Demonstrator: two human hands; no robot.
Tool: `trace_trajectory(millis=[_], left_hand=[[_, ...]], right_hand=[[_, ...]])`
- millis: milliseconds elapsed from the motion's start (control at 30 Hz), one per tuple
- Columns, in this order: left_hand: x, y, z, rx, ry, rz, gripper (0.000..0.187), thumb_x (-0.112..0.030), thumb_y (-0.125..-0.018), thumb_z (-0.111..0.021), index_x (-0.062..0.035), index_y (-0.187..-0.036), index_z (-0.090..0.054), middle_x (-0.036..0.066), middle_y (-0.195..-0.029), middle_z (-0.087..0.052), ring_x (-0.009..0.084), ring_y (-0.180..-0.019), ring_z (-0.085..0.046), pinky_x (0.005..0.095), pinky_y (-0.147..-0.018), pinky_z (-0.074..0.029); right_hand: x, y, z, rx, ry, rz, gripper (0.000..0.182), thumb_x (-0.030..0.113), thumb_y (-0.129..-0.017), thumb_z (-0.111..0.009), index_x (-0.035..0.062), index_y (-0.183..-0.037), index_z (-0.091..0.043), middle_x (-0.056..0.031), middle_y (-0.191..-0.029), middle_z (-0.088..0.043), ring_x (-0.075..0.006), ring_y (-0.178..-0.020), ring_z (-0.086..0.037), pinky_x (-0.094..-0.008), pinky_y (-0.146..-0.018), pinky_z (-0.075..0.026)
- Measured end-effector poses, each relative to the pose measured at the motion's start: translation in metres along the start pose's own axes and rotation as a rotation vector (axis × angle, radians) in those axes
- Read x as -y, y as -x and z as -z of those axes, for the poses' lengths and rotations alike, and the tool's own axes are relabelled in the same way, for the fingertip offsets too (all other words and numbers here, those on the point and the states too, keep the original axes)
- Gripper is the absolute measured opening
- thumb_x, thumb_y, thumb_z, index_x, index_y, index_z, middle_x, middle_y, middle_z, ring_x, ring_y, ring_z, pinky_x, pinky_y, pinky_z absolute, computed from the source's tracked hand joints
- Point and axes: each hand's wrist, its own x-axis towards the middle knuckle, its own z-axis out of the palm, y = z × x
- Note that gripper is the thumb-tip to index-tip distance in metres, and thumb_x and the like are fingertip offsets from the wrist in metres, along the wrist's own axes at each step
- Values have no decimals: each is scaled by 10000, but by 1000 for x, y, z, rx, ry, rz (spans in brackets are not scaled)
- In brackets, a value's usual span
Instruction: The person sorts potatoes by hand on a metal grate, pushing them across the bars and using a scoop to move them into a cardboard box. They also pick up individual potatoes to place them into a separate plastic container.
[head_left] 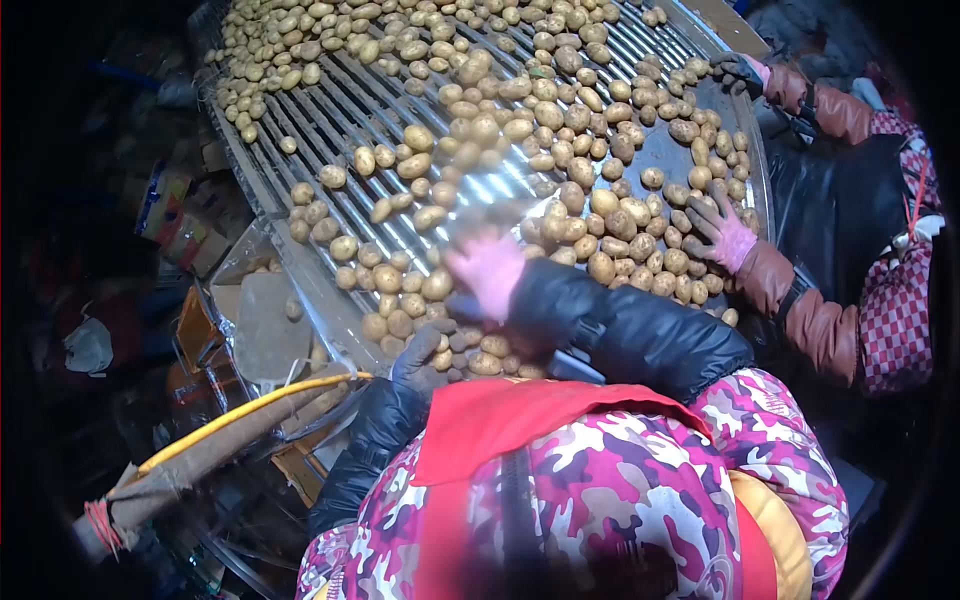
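Note:
My left hand (422,358), in a dark grey glove, rests at the near edge of the sorting table. Its fingers and thumb are apart, cupped beside several potatoes (494,346) without a visible grip on any. Further out over the rollers, my right hand (487,270) wears a pink glove with a dark finger part. Motion smears its fingers, so whether it holds a potato cannot be seen. Loose potatoes (412,303) lie to the left of it, and more are heaped to its right.
Metal rollers (330,115) carry many potatoes towards the far end. A co-worker's gloved hands (728,235) reach in from the right side. The table's metal side rail (300,280) runs along the left. Beyond it are a yellow hose (240,415) and cardboard boxes (190,235).

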Motion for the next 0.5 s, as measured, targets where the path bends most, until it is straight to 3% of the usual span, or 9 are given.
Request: trace_trajectory(millis=[33,133,167,233,267,333,433,467,500], left_hand=[[-1,-4,2,-3,-9,19,455,-388,-961,-730,-151,-1319,-581,50,-1010,-653,206,-878,-629,342,-734,-549],[-7,-13,3,5,-10,86,435,-377,-965,-725,-134,-1299,-589,53,-1040,-657,203,-875,-641,369,-758,-564],[-9,-12,-2,23,9,106,439,-366,-966,-723,-129,-1310,-587,58,-1068,-661,202,-882,-646,376,-778,-570],[-10,-10,-10,52,53,144,447,-342,-969,-719,-118,-1330,-581,66,-1125,-670,200,-896,-656,391,-818,-581],[-9,-17,5,67,21,192,453,-257,-967,-671,-105,-1373,-537,90,-1166,-679,232,-962,-695,398,-846,-604],[-13,-24,13,87,-75,238,449,-214,-963,-649,-97,-1381,-535,96,-1184,-676,241,-971,-699,406,-857,-601],[-15,-31,22,124,-50,254,457,-145,-950,-612,-47,-1388,-528,141,-1196,-668,268,-1002,-692,431,-900,-596],[-14,-27,13,104,-5,247,457,-141,-946,-614,-34,-1382,-529,153,-1193,-665,276,-1011,-689,437,-910,-595],[-15,-22,0,85,39,245,457,-136,-943,-616,-20,-1376,-530,164,-1189,-663,283,-1020,-685,444,-920,-594]], right_hand=[[-2,5,-10,-159,-67,148,587,462,-955,-606,87,-1404,-556,-208,-1494,-491,-384,-1417,-454,-660,-1120,-366],[-28,-1,22,74,-327,200,432,370,-934,-644,38,-1210,-637,-226,-1229,-626,-390,-1150,-632,-533,-972,-507],[-44,-13,41,-54,-362,119,345,331,-928,-642,15,-1065,-651,-228,-1040,-656,-396,-959,-669,-485,-876,-537],[-92,-48,29,-421,-203,-134,460,399,-937,-636,39,-1224,-607,-234,-1210,-581,-385,-1143,-569,-531,-997,-445],[-105,-63,40,-396,-136,-326,578,474,-938,-636,61,-1335,-554,-217,-1390,-500,-363,-1297,-480,-560,-1097,-361],[-105,-80,52,-312,-83,-453,702,551,-936,-632,89,-1448,-498,-199,-1566,-419,-364,-1456,-381,-611,-1191,-270],[-63,-119,46,-129,-133,-257,702,560,-931,-618,107,-1452,-488,-197,-1559,-419,-432,-1472,-352,-679,-1173,-249],[-42,-121,16,-270,-112,-129,667,528,-920,-626,114,-1428,-503,-183,-1519,-445,-450,-1440,-379,-689,-1162,-259],[-23,-115,-7,-272,-90,-147,641,492,-910,-650,132,-1422,-513,-181,-1487,-463,-441,-1437,-379,-677,-1168,-262]])
